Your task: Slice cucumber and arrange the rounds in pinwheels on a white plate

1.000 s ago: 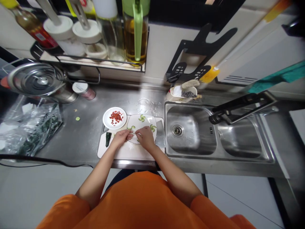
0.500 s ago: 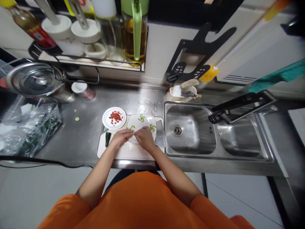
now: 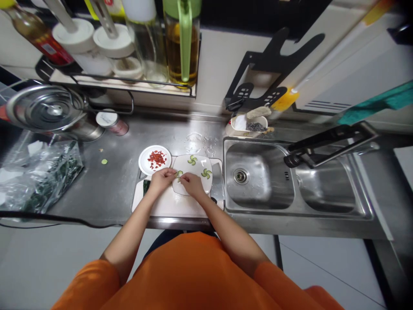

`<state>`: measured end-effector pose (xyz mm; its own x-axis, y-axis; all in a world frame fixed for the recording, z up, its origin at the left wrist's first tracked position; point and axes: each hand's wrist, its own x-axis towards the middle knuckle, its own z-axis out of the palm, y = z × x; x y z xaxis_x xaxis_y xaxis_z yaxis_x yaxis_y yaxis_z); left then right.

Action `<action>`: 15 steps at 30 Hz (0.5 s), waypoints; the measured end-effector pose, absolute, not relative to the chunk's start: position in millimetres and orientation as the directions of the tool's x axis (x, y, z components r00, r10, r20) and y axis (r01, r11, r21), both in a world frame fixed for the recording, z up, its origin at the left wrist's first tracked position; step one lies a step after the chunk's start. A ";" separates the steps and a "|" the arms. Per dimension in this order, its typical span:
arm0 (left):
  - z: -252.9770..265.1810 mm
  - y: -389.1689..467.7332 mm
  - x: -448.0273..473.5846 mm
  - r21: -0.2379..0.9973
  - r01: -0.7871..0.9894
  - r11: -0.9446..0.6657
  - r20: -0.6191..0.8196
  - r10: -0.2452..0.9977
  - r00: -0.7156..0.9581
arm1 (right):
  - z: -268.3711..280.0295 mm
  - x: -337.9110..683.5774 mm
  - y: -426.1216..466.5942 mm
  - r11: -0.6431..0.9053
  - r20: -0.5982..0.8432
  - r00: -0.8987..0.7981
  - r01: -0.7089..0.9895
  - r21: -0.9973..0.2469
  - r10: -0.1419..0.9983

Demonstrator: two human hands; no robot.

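Note:
Green-edged cucumber slices lie on a white squarish plate (image 3: 193,186) in pinwheel shapes, one pinwheel (image 3: 192,160) at the back and another (image 3: 206,173) at the right. At the plate's left side is a third group of cucumber slices (image 3: 180,174), partly covered by my fingers. My right hand (image 3: 192,185) pinches a small slice at the lower edge of this group. Fingertips of my left hand (image 3: 163,180) are pressed together at its left edge; whatever they hold is too small to make out. A dark green cucumber piece (image 3: 146,186) is half hidden beside my left wrist.
Under the plate lies a white cutting board (image 3: 174,210). A small white plate (image 3: 142,160) of red berries stands behind my left hand. Right of the board is a double sink (image 3: 258,172); a bag of greens (image 3: 54,176) and a steel pot (image 3: 51,110) are at left.
Both hands have moved slightly back and lower over the plate's left group. The slice they held between them is now down at that group, and the left hand has shifted left of it.

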<state>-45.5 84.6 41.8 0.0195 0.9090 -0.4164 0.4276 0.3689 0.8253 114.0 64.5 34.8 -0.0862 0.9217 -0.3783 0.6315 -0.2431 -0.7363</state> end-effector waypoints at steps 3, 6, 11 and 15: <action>41.6 92.5 -45.5 0.790 0.557 0.256 -0.332 0.942 0.037 | 35.0 110.0 71.3 -0.378 -0.478 -0.033 0.565 -0.733 0.878; 41.3 100.4 -43.4 0.746 0.644 0.170 -0.281 0.957 0.073 | 35.3 107.3 75.6 -0.497 -0.566 0.000 0.480 -0.723 0.824; 39.4 108.3 -40.9 0.691 0.718 0.084 -0.263 0.954 0.142 | 35.8 103.9 78.7 -0.637 -0.677 0.046 0.391 -0.665 0.735; 37.5 110.1 -41.2 0.664 0.745 0.054 -0.265 0.950 0.167 | 36.7 101.6 81.0 -0.654 -0.696 0.049 0.393 -0.646 0.716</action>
